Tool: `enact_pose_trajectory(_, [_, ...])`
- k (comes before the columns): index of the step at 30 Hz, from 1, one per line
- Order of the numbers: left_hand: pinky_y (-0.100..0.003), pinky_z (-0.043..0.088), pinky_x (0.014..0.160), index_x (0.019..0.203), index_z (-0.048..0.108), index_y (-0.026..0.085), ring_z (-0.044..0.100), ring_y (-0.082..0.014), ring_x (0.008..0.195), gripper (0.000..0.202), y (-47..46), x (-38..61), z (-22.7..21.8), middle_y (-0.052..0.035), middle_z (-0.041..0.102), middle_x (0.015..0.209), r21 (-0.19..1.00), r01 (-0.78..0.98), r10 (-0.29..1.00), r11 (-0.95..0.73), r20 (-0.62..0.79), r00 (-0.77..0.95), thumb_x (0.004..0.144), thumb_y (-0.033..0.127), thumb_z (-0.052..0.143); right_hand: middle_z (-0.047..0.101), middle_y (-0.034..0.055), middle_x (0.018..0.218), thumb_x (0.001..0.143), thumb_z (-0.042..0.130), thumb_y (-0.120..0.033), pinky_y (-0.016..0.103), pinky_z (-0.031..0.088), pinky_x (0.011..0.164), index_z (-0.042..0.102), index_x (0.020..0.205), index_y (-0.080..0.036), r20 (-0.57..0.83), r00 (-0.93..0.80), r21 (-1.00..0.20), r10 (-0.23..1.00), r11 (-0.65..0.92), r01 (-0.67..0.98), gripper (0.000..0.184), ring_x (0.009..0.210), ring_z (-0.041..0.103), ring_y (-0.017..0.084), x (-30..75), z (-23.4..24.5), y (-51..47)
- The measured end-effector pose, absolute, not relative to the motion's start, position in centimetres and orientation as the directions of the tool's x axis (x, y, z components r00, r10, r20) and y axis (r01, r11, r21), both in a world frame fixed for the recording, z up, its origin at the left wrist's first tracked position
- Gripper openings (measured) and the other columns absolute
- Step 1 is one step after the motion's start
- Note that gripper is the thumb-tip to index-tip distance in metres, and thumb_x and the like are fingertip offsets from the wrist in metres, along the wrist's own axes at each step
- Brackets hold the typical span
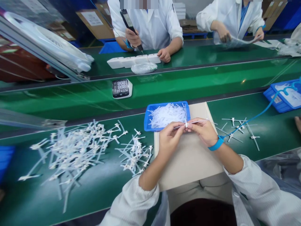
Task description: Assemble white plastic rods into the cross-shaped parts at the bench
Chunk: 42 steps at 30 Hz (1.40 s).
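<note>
The left grip (169, 140) and the right grip (204, 131) are both pinched shut on a thin white plastic tube piece (186, 125), held up over a tan board (188, 160). Just far of them sits a blue tray (147, 119) full of white tubes (166, 115). A big pile of pieces (77, 150) lies left on the green desk (94, 194), and a few loose pieces (240, 127) lie right

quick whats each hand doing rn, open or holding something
Left hand: closed, pinching a white plastic tube fitting on thin clear tubing.
Right hand: closed, pinching the same fitting from the other side.
</note>
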<state>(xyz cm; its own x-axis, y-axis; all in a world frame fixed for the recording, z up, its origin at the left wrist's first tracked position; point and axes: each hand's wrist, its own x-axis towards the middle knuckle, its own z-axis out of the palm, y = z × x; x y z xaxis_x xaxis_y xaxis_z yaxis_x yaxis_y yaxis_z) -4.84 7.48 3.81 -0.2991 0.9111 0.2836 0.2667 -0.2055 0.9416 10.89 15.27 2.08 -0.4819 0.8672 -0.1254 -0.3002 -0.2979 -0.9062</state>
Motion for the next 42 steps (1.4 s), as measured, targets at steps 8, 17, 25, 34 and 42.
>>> enact_pose_trajectory(8, [-0.032, 0.062, 0.084, 0.094, 0.084, 0.022, 0.078, -0.0202, 0.087, 0.007, 7.4, -5.2, 3.9, -0.0045, 0.083, 0.092, 0.923, 0.324, 0.909, -0.207, 0.304, -0.284, 0.095, 0.024, 0.077, 0.082, 0.0056, 0.081, 0.066, 0.101, -0.048, 0.035, 0.062, 0.077, 0.084, 0.086, -0.020, -0.131, -0.499, -0.908, 0.857, -0.306, -0.287, 0.039, 0.075, 0.075, 0.020, 11.0, 2.2, 15.2])
enact_pose_trajectory(17, [-0.031, 0.062, 0.083, 0.094, 0.086, 0.021, 0.078, -0.0198, 0.085, 0.009, 7.7, -5.9, 3.6, -0.0050, 0.084, 0.091, 0.880, 0.409, 0.912, -0.242, 0.350, -0.213, 0.097, 0.023, 0.077, 0.083, 0.0062, 0.080, 0.065, 0.102, -0.048, 0.035, 0.065, 0.075, 0.085, 0.084, -0.018, -0.141, -0.477, -0.935, 0.868, -0.275, -0.223, 0.040, 0.073, 0.077, 0.021, 11.1, 2.3, 15.2])
enact_pose_trajectory(25, [-0.029, 0.064, 0.079, 0.100, 0.084, 0.021, 0.079, -0.0186, 0.084, 0.011, 7.6, -5.7, 3.7, -0.0052, 0.084, 0.094, 0.911, 0.334, 0.917, -0.240, 0.326, -0.231, 0.099, 0.026, 0.074, 0.083, 0.0052, 0.083, 0.066, 0.102, -0.048, 0.034, 0.066, 0.077, 0.083, 0.086, -0.018, -0.126, -0.519, -0.928, 0.846, -0.285, -0.238, 0.041, 0.075, 0.078, 0.019, 11.3, 2.8, 15.5])
enact_pose_trajectory(34, [-0.027, 0.064, 0.080, 0.096, 0.077, 0.018, 0.077, -0.0174, 0.087, 0.007, 7.4, -5.1, 4.2, -0.0049, 0.080, 0.094, 0.923, 0.290, 0.912, -0.253, 0.327, -0.247, 0.098, 0.022, 0.073, 0.082, 0.0039, 0.085, 0.072, 0.099, -0.048, 0.034, 0.068, 0.082, 0.080, 0.089, -0.018, -0.084, -0.546, -0.923, 0.833, -0.271, -0.273, 0.039, 0.076, 0.078, 0.018, 11.5, 2.8, 15.5])
enact_pose_trajectory(42, [-0.026, 0.060, 0.079, 0.101, 0.077, 0.020, 0.075, -0.0151, 0.087, 0.011, 7.5, -5.3, 4.1, -0.0031, 0.079, 0.094, 0.765, 0.416, 0.776, -0.491, 0.602, -0.191, 0.096, 0.010, 0.074, 0.082, 0.0054, 0.095, 0.086, 0.091, -0.043, 0.035, 0.068, 0.082, 0.080, 0.095, -0.022, 0.131, -0.532, -0.960, 0.836, -0.028, -0.280, 0.025, 0.084, 0.079, 0.020, 11.7, 3.7, 14.8])
